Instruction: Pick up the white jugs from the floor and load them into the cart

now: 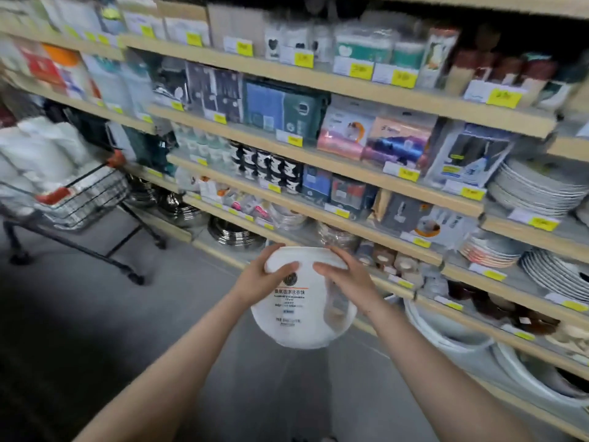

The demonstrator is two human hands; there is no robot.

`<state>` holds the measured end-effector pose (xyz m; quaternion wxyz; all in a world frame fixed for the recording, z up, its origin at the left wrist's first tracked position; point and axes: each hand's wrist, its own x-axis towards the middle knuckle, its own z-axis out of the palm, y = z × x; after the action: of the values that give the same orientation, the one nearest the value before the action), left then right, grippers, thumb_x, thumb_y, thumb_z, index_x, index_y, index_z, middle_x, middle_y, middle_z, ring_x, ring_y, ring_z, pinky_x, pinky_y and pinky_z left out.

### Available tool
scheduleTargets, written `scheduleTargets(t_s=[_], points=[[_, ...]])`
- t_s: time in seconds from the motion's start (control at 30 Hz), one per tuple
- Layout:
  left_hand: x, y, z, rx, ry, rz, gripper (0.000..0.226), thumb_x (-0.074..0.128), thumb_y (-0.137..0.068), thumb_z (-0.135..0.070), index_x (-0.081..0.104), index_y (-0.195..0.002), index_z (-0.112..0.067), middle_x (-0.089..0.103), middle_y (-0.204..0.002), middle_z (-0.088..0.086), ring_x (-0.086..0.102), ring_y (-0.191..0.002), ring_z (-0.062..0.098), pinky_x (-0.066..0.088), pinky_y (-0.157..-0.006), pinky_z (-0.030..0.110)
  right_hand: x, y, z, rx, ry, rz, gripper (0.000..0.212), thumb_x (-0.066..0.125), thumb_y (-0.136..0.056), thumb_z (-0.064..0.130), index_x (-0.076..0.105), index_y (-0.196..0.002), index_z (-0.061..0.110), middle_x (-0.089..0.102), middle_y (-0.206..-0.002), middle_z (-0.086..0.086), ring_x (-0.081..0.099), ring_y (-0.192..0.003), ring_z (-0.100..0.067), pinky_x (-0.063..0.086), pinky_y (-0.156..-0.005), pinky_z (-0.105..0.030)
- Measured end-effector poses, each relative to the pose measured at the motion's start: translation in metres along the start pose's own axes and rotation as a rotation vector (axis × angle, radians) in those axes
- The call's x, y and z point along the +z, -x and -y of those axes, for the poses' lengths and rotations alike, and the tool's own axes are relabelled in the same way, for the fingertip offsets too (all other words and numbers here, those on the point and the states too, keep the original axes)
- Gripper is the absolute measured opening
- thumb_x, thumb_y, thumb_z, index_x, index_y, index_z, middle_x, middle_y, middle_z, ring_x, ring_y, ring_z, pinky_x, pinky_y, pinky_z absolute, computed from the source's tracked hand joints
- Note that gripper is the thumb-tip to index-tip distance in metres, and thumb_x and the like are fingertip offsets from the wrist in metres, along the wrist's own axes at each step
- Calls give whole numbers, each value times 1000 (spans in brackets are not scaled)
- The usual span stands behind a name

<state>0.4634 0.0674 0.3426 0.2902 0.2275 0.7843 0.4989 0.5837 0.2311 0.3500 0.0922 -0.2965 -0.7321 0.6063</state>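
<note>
One white jug held mid-air over aisle floor, label facing camera, off to right of cart. Two hands on it: left hand and right hand wrap upper end from either side, fingers curled round it; two-handed hold likely because jug is bulky. One wire cart at left, well apart, already heaped with white items, blurred, count unclear. Shelves alongside, stocked with goods.
</note>
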Motion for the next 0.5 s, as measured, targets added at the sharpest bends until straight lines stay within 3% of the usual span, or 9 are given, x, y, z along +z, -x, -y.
scheduleTargets(t_s=[0.1, 0.17, 0.3, 0.4, 0.5], points=[[-53, -8, 26, -56, 48, -112, 54, 69, -67, -62, 53, -117, -50, 66, -112, -11, 63, -100, 6, 49, -92, 28, 56, -41, 20, -40, 66, 111, 32, 81, -67, 39, 59, -88, 46, 65, -98, 18, 62, -96, -11, 50, -89, -36], [-85, -15, 44, -85, 84, -198, 54, 66, -58, -70, 52, -109, -56, 65, -111, -14, 63, -101, 6, 49, -95, 32, 90, -68, 31, -56, 70, 188, 41, 78, -57, 51, 61, -93, 45, 65, -99, 18, 63, -98, -10, 52, -90, -40], [-148, -43, 73, -132, 138, -309, 62, 68, -59, -69, 54, -115, -48, 67, -109, -16, 65, -98, 5, 51, -95, 37, 158, -129, 54, -77, 66, 320, 60, 77, -57, 47, 54, -112, 37, 62, -111, 12, 59, -106, -11, 48, -95, -32], [-200, -75, 86, -139, 159, -389, 59, 70, -63, -65, 55, -116, -45, 67, -110, -14, 66, -97, 5, 52, -94, 37, 207, -184, 78, -114, 78, 417, 61, 76, -55, 46, 59, -111, 31, 64, -110, 8, 61, -100, -9, 48, -84, -21], [-252, -103, 85, -170, 164, -468, 45, 71, -74, -54, 52, -114, -48, 65, -112, -13, 65, -95, 5, 53, -88, 29, 253, -237, 108, -141, 110, 518, 70, 81, -60, 43, 57, -122, 25, 62, -113, 8, 60, -99, -9, 44, -76, -13]])
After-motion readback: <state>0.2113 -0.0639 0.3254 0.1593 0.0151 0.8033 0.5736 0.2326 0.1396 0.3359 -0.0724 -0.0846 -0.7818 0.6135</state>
